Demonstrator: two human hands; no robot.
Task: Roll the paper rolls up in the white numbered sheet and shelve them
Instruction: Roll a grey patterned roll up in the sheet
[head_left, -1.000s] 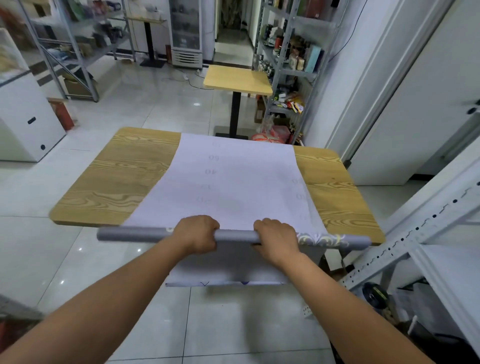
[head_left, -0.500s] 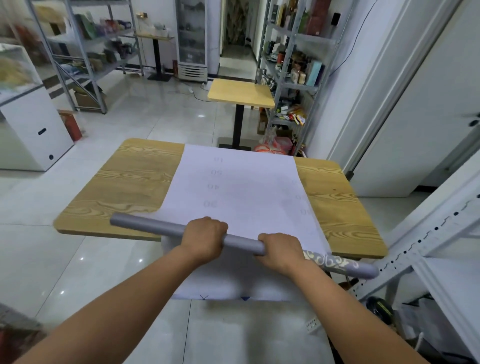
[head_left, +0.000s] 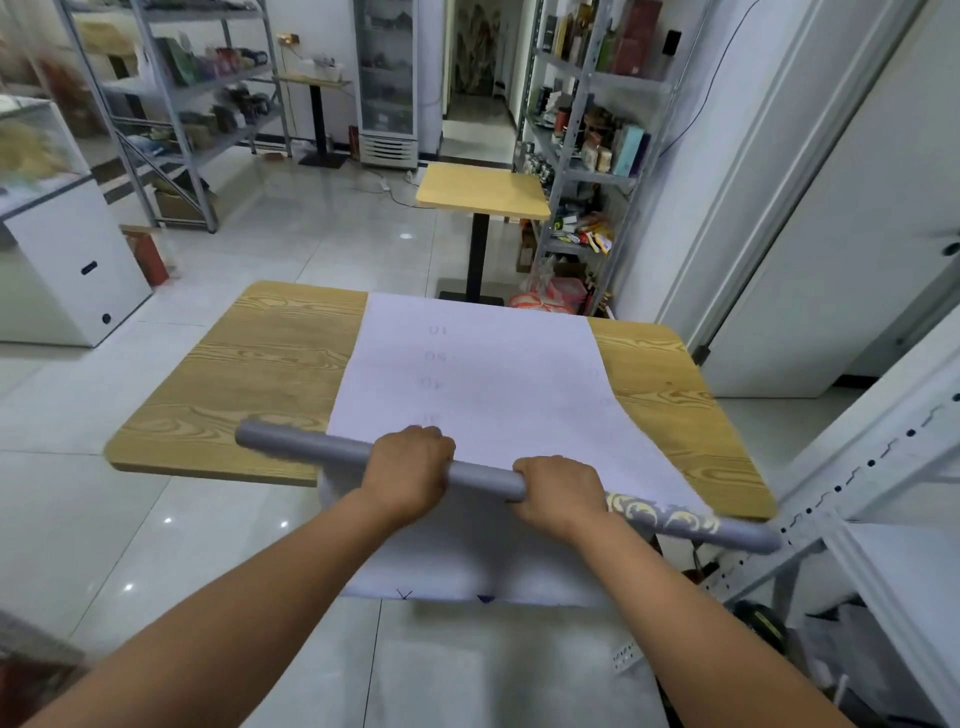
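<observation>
A long grey paper roll (head_left: 311, 447) with a cream leaf pattern near its right end lies slanted across the near edge of the wooden table (head_left: 249, 374). My left hand (head_left: 410, 470) and my right hand (head_left: 558, 491) both grip it near the middle. Under it the white numbered sheet (head_left: 483, 374) covers the table's centre strip, and its near end hangs over the table edge below my hands. Faint numbers run down the sheet's left side.
A white metal shelf frame (head_left: 883, 467) stands close on the right. A small wooden table (head_left: 483, 189) and stocked metal shelves (head_left: 587, 130) are behind. A white cabinet (head_left: 67, 270) sits at the left. The tiled floor surrounds the table.
The roll has swung from level to slanted: its left end moved forward onto the table and its right end dropped toward the shelf frame. Both hands kept their grip.
</observation>
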